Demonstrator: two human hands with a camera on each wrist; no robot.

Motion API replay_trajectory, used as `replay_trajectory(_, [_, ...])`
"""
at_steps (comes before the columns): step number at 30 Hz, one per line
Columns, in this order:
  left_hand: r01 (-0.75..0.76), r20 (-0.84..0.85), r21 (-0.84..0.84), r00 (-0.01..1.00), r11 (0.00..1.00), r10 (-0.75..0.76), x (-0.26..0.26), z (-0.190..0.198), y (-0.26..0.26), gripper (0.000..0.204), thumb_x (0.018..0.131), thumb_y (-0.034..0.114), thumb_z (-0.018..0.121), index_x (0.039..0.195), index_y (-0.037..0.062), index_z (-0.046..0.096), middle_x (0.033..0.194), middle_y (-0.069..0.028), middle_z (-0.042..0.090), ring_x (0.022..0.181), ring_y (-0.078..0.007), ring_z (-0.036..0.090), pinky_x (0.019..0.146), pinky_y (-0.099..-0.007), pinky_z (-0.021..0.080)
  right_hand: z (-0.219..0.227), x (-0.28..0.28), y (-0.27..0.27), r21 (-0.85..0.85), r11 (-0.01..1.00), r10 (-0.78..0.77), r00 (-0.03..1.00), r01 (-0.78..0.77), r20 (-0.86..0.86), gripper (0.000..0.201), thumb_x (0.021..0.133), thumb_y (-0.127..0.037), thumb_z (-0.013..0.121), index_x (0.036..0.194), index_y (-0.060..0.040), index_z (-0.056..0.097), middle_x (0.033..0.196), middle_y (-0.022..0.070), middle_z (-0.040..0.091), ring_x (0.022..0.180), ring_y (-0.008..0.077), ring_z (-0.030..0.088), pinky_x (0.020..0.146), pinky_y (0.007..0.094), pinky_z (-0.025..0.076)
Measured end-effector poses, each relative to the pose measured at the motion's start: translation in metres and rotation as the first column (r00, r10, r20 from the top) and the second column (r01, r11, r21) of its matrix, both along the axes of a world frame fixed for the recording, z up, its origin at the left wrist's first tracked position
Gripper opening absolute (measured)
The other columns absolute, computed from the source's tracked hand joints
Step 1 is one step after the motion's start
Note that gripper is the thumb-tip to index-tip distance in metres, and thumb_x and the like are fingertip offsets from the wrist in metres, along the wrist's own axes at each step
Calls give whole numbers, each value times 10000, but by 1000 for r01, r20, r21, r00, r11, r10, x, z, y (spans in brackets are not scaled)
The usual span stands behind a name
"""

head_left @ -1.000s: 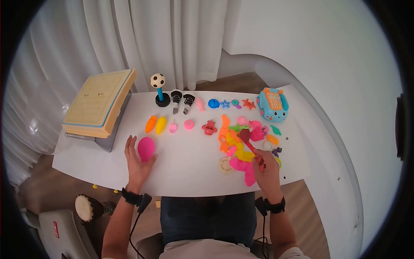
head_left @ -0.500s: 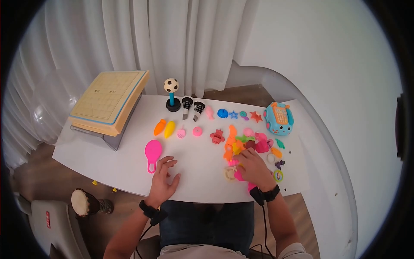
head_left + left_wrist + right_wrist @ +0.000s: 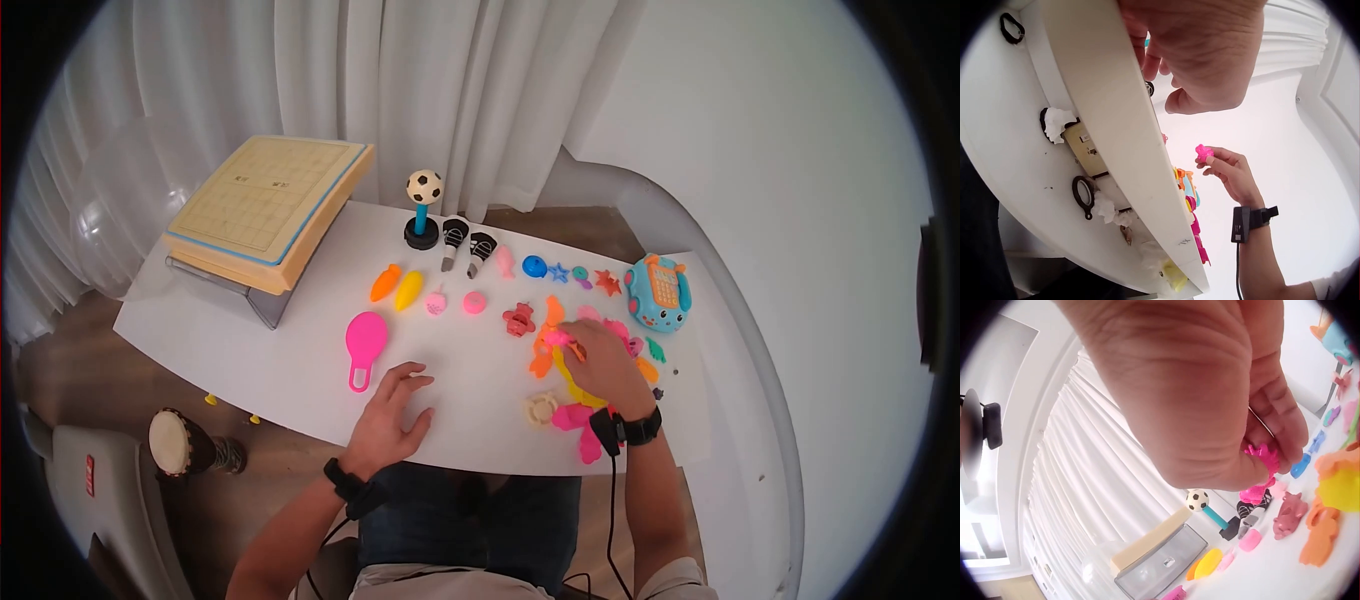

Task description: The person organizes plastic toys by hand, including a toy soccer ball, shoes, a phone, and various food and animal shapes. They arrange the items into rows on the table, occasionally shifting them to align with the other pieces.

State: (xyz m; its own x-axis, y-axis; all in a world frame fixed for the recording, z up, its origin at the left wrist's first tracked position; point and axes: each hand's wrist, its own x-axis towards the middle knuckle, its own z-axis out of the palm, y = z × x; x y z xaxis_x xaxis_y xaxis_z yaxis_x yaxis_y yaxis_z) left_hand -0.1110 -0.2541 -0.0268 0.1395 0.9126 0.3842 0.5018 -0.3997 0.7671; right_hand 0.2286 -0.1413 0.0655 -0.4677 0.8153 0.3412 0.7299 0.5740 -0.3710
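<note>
The surface (image 3: 300, 370) looks smooth and faintly glossy. The paddle (image 3: 366, 338) looks like smooth plastic, the phone (image 3: 658, 292) like glossy plastic, the curtain (image 3: 430, 90) like matt cloth, the board (image 3: 268, 195) like wood.

The smooth bench (image 3: 300, 400) is plain white. At 10 o'clock, the thick rectangular board (image 3: 270, 195) is pale tan, patterned with a thin-lined grid and edged by a blue stripe. At 12 o'clock, the small round football (image 3: 424, 187) is white with black patches, its straight post (image 3: 421, 218) turquoise, its round base (image 3: 421, 234) black. The long plastic carrot shape (image 3: 385, 283) at 11 o'clock is orange; the plump oval toy (image 3: 409, 291) beside it, yellow. The flat oval paddle (image 3: 366, 338) at 9 o'clock is solid hot pink, like the little toy (image 3: 1204, 153) in the right grip (image 3: 1235, 180). At 3 o'clock, the chunky toy phone (image 3: 658, 293) is light blue with an orange keypad.
</note>
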Motion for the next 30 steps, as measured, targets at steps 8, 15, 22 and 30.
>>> replay_trajectory(8, [-3, 17, 15, 1000, 1000, 3, 0, 0, 0, 549, 890, 72, 782, 1399, 62, 577, 1499, -155, 540, 1185, -344, 661, 921, -405, 574, -5, -41, 65, -208, 978, -10, 997, 26, 77, 211, 900, -131, 697, 1059, 0, 652, 958, 235, 732, 954, 441, 701, 840, 517, 555])
replay_trajectory(15, [2, 27, 13, 1000, 1000, -2, -2, -4, 3, 618, 891, 69, 785, 1454, 40, 531, 1500, -176, 523, 1159, -321, 679, 920, -399, 579, -15, -51, 83, -231, 973, 17, 985, 23, 173, 192, 916, -131, 678, 1050, 6, 659, 998, 243, 746, 962, 456, 702, 848, 526, 554])
replay_trajectory(22, [10, 63, -17, 998, 1000, -8, -1, 1, 3, 629, 889, 72, 793, 1459, 50, 528, 1505, -168, 517, 1154, -298, 676, 869, -383, 582, -31, -49, 80, -217, 976, 25, 995, -4, 92, 184, 941, -126, 671, 1063, 10, 696, 990, 246, 746, 966, 468, 694, 862, 535, 554])
replay_trajectory(30, [12, 83, -48, 997, 999, -8, -2, 0, 6, 653, 891, 88, 803, 1473, 70, 508, 1520, -159, 504, 1150, -263, 661, 806, -350, 572, -30, -46, 88, -202, 979, 72, 982, -37, 172, 152, 946, -110, 641, 978, 17, 718, 1027, 252, 725, 1011, 467, 670, 911, 540, 537])
